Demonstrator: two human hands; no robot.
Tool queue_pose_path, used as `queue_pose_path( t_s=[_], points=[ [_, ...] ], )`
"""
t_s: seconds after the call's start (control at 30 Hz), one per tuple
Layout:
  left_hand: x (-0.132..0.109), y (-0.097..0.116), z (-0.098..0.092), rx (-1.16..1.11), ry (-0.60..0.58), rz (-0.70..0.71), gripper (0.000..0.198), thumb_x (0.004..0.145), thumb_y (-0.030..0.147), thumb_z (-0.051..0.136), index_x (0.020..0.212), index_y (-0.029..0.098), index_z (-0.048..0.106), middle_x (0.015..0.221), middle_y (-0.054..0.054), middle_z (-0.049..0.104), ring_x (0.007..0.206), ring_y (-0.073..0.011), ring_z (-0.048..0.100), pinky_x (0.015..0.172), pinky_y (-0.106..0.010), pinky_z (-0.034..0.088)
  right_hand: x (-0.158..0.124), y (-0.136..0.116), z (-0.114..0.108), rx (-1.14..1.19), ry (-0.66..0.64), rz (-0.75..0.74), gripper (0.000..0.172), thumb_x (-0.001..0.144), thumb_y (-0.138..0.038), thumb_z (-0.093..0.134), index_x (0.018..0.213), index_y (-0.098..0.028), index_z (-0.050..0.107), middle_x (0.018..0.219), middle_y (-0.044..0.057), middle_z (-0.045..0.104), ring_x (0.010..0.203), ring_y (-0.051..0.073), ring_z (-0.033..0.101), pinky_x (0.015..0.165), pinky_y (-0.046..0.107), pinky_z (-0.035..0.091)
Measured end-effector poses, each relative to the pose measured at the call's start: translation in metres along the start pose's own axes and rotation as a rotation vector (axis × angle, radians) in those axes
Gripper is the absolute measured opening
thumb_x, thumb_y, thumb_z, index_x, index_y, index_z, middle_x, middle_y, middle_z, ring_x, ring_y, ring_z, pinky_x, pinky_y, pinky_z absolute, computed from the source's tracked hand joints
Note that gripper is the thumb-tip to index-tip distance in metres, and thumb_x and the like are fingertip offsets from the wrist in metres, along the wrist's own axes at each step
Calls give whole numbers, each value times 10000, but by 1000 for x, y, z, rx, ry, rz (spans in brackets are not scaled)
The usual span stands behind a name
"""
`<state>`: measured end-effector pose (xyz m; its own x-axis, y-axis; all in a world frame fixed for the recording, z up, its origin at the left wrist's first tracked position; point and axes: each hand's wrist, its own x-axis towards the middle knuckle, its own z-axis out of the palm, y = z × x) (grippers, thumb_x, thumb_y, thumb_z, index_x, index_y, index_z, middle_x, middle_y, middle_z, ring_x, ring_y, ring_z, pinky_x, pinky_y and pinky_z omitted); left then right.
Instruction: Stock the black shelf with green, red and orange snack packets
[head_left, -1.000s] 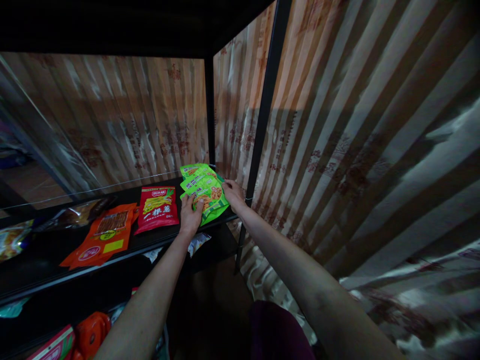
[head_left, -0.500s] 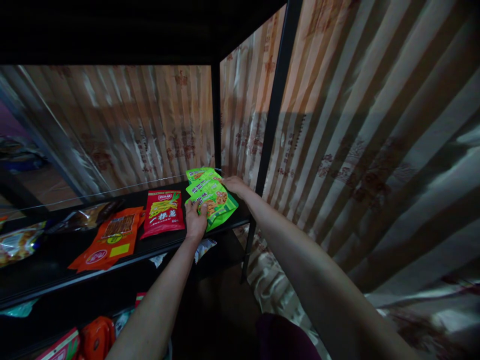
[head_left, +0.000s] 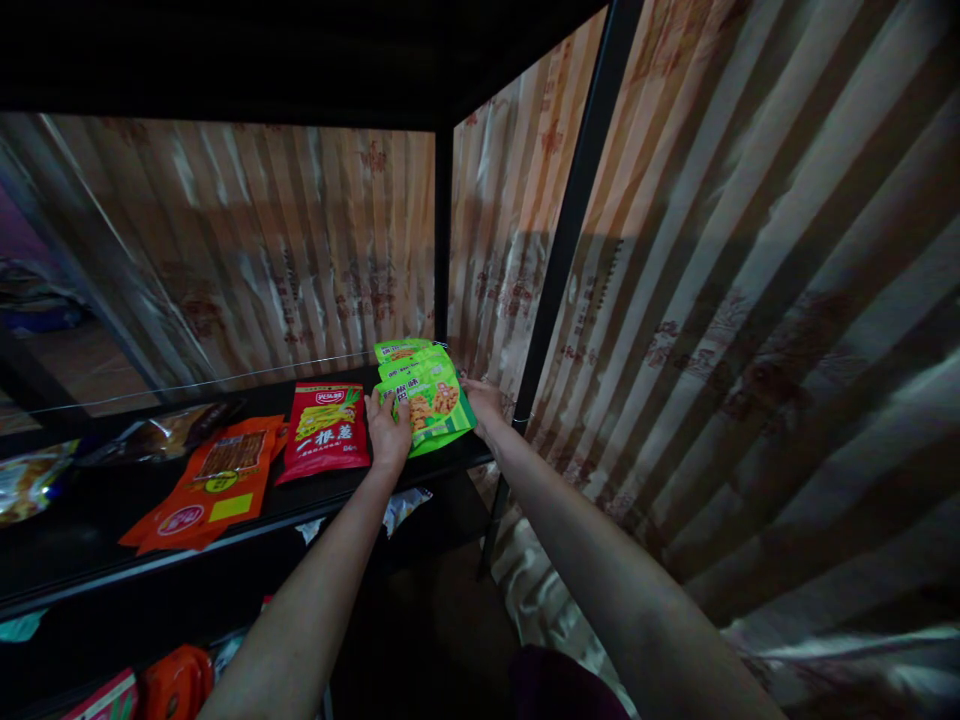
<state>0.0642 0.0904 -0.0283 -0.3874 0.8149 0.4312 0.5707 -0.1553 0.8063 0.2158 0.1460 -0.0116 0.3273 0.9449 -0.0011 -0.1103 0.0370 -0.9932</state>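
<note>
A small stack of green snack bags (head_left: 436, 402) with pictures of brown nuggets lies overlapped at the right end of the black shelf. My left hand (head_left: 389, 430) grips the front bag by its left edge, thumb over its face. At the opposite edge, my right hand (head_left: 482, 402) holds the same bag, its fingertips partly hidden behind it. Close beside my left hand lies a red snack bag (head_left: 325, 432) with yellow pictures.
Farther left on the shelf (head_left: 300, 500) are orange snack bags (head_left: 217, 480), a brown bag (head_left: 166, 432) and a shiny bag (head_left: 34, 485). Black posts (head_left: 574, 210) frame the corner before a pleated curtain (head_left: 315, 240). More packets (head_left: 176, 685) sit on a lower level.
My right hand has slid down the right side of the green bags towards the front. The front bag has shifted slightly and stands more squarely; the view has turned a little.
</note>
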Motion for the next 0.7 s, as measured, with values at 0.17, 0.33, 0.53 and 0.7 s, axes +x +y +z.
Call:
queue_pose_path(
  t_s=[0.17, 0.33, 0.53, 0.7],
  points=[
    [-2, 2, -5, 28, -4, -27, 406, 859, 363, 464, 1138, 127, 642, 1415, -132, 451, 1353, -274, 343, 1137, -404, 247, -15, -2, 1, 171, -68, 71, 321, 765, -129, 546, 1065, -140, 661, 796, 37, 741, 710, 177, 703, 674, 289, 569],
    [-4, 9, -9, 109, -53, -50, 396, 848, 383, 484, 1144, 170, 641, 1404, -117, 466, 1336, -286, 364, 1112, -427, 277, -20, -14, 3, 148, -92, 69, 219, 797, -250, 553, 953, -163, 681, 931, 42, 738, 824, 169, 691, 744, 280, 551],
    [-8, 16, -13, 165, -51, -80, 416, 859, 400, 458, 1146, 162, 643, 1397, -130, 470, 1311, -301, 394, 1096, -437, 296, -27, -19, -6, 11, -108, -74, 278, 790, -372, 560, 945, -184, 694, 1039, 27, 719, 957, 172, 655, 842, 277, 506],
    [-16, 22, -18, 179, 7, 49, 414, 880, 396, 414, 1147, 177, 643, 1394, -101, 483, 1336, -287, 358, 1116, -438, 262, -32, -17, -15, -115, -106, -245, 312, 828, -383, 529, 1046, -213, 675, 1174, 5, 668, 1119, 150, 584, 987, 282, 414]
  ],
)
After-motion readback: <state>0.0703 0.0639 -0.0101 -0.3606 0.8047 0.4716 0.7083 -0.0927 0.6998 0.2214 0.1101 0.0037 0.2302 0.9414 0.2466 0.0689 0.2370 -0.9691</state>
